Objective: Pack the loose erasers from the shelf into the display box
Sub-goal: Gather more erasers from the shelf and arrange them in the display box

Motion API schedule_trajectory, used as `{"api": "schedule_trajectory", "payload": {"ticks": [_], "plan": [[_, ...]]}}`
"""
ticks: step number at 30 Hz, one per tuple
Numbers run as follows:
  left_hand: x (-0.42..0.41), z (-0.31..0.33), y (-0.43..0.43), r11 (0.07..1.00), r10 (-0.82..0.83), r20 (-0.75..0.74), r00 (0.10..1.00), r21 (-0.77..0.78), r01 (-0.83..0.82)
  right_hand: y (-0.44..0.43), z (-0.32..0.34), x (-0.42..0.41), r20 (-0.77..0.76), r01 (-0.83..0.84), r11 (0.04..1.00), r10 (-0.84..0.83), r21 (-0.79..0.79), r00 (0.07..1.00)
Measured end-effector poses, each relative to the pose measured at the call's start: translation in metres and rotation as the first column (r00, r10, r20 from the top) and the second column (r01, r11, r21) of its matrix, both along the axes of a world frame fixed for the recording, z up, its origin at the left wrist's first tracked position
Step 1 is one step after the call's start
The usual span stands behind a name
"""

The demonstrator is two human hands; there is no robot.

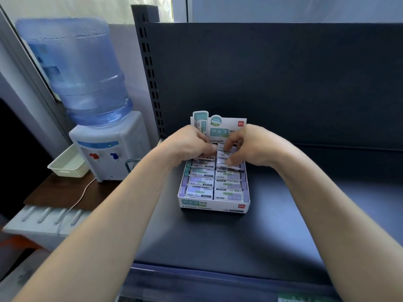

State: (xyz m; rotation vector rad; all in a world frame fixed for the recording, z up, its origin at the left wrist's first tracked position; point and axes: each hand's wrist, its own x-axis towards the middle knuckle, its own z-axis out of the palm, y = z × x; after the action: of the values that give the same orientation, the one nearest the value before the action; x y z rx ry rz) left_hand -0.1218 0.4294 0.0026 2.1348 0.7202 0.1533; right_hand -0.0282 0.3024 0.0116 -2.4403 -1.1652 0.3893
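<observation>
Fingers (231,142) curl, seemingly pinching erasers (202,182), in the display box (213,205) on the dark shelf (218,238) beside a water dispenser (113,155).

A white water dispenser (113,136) stands on a brown wooden tabletop (54,192) at the left, carrying a large upturned blue water bottle (80,73). Its front shows a red tap (94,156) beside a blue tap (114,155). A white perforated basket (67,165) sits just beside it, and a white cord (75,203) trails from its base across the wood.
</observation>
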Motion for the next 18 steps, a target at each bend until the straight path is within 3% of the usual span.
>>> {"api": "schedule_trajectory", "payload": {"ticks": [4,8,16,18], "plan": [[0.004,-0.007,-0.004,0.996,0.089,0.087,0.992,-0.029,-0.086,-0.004,-0.003,0.007,-0.074,0.012,0.997,-0.006,0.070,0.997],[0.006,-0.011,-0.008,0.994,0.107,0.103,0.989,-0.002,-0.107,-0.006,-0.010,0.014,-0.078,0.130,0.983,-0.120,0.133,0.990],[0.001,-0.009,-0.004,0.988,0.078,0.114,0.990,-0.139,-0.062,-0.005,-0.016,0.016,-0.114,0.185,0.968,-0.168,0.170,0.979],[0.002,-0.011,-0.005,0.992,0.073,0.120,0.990,-0.110,-0.059,-0.005,-0.015,0.014,-0.106,0.167,0.971,-0.151,0.169,0.983]]}}
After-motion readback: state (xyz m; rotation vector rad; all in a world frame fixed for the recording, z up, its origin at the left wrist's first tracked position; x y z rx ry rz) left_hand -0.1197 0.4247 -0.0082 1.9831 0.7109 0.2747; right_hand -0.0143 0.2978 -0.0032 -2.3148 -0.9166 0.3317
